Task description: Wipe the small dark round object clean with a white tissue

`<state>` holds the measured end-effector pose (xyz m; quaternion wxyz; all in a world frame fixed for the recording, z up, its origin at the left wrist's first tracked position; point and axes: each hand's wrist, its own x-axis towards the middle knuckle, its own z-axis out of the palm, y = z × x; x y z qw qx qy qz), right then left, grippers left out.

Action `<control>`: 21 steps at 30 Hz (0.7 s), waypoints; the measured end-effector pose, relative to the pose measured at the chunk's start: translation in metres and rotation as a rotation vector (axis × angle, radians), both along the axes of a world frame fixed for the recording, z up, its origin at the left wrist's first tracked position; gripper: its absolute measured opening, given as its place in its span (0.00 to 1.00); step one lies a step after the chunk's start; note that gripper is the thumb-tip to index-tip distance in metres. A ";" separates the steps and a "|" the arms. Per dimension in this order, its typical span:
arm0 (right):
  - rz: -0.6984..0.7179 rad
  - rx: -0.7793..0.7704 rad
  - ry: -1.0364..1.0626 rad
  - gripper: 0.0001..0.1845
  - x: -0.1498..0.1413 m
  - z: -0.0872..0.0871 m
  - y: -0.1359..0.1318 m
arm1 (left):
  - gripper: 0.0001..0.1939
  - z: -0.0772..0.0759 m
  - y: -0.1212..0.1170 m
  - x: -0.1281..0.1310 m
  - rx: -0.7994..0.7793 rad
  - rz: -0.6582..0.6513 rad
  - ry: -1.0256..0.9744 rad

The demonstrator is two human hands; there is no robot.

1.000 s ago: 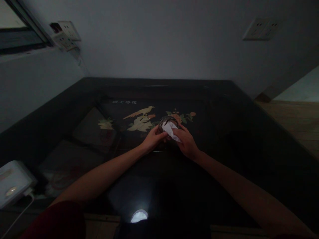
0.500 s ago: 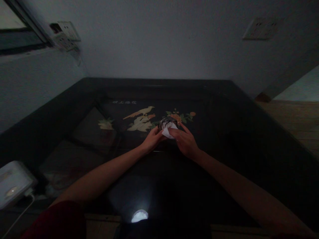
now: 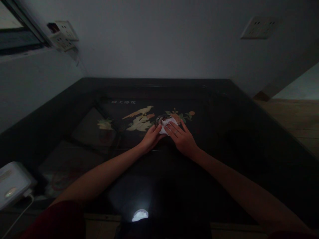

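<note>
Over the middle of the dark table, a small round dish [image 3: 159, 120], dark and shiny like glass, is held between both hands. My left hand [image 3: 151, 137] is closed on its near left side, thumb on the rim. A white tissue [image 3: 175, 120] lies over the dish's right part. My right hand [image 3: 183, 137] presses the tissue onto the dish with its fingers laid across it, and a ring shows on one finger. Much of the dish is covered by the tissue and fingers; the dim light hides its details.
The glossy black table [image 3: 159, 186] bears an inlaid bird and flower picture [image 3: 139, 122]. At the left edge stands a white box-like device [image 3: 15, 182] with a cable. A wall with sockets [image 3: 260, 27] rises behind the table.
My right hand's fingers have gone from bunched around the tissue to flatter across it. The tissue is more spread out over the dish, which has shifted slightly left.
</note>
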<state>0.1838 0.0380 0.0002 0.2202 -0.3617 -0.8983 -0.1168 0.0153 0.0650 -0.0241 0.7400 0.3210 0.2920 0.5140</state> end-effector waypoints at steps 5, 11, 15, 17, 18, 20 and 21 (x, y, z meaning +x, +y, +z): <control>-0.002 -0.030 0.014 0.25 -0.001 0.000 0.000 | 0.22 0.012 -0.004 -0.004 -0.005 0.010 -0.014; 0.092 -0.084 0.099 0.25 -0.004 -0.010 -0.001 | 0.21 0.012 -0.005 -0.003 0.000 0.007 0.031; 0.121 -0.137 0.147 0.28 -0.006 -0.014 -0.001 | 0.21 0.013 -0.006 -0.003 0.021 0.007 0.058; 0.125 -0.151 0.144 0.29 -0.006 -0.014 0.000 | 0.21 0.013 -0.006 -0.003 0.017 0.011 0.063; 0.125 -0.152 0.142 0.29 -0.005 -0.013 0.000 | 0.20 0.012 -0.005 -0.002 0.016 0.016 0.060; 0.119 -0.142 0.133 0.28 -0.004 -0.011 0.000 | 0.19 0.011 -0.005 -0.002 0.018 0.030 0.048; 0.111 -0.131 0.125 0.28 -0.003 -0.010 0.000 | 0.19 0.010 -0.005 -0.002 0.021 0.038 0.043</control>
